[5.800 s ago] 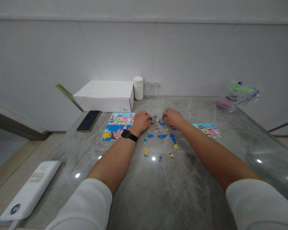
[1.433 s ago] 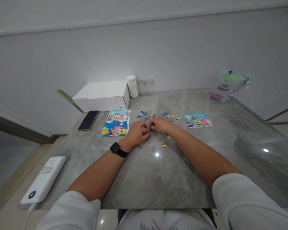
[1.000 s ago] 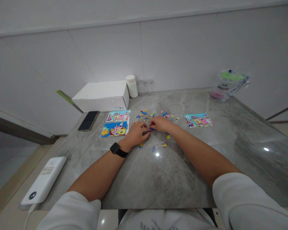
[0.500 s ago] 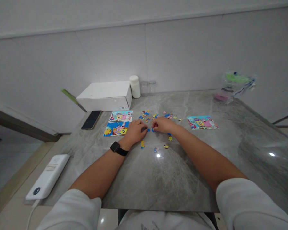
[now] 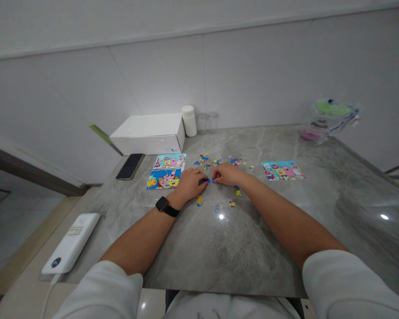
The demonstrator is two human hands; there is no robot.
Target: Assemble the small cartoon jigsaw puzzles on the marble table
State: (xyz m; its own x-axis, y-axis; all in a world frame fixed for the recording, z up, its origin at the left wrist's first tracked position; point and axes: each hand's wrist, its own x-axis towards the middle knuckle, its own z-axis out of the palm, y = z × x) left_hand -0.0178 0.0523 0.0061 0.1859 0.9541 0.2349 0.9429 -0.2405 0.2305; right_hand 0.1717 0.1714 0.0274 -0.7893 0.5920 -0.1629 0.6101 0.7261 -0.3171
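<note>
My left hand [image 5: 191, 183], with a black watch on its wrist, rests low over the table beside the printed cards. Its thumb and fingers pinch a small blue jigsaw piece [image 5: 208, 180]. Just across from it, my right hand [image 5: 228, 174] has its fingertips closed on another blue jigsaw piece [image 5: 213, 180]. A narrow gap shows between the two pieces. Beyond the hands lies a loose scatter of colourful jigsaw pieces [image 5: 235, 161]. Nearer to me are a yellow piece [image 5: 199, 201], a pinkish-blue piece [image 5: 217, 208] and a yellow star-like piece [image 5: 232, 204].
Two cartoon picture cards [image 5: 164, 179] lie at left, another picture card [image 5: 283, 170] at right. A phone [image 5: 130, 166], white box [image 5: 148, 133], white bottle [image 5: 189, 121] and two clear glasses [image 5: 212, 122] stand behind. A power bank [image 5: 71, 243] and plastic bag [image 5: 329, 122] sit near the edges.
The whole view has shifted slightly, so everything appears a little further right. Both hands keep nearly the same pose over the blue pieces.
</note>
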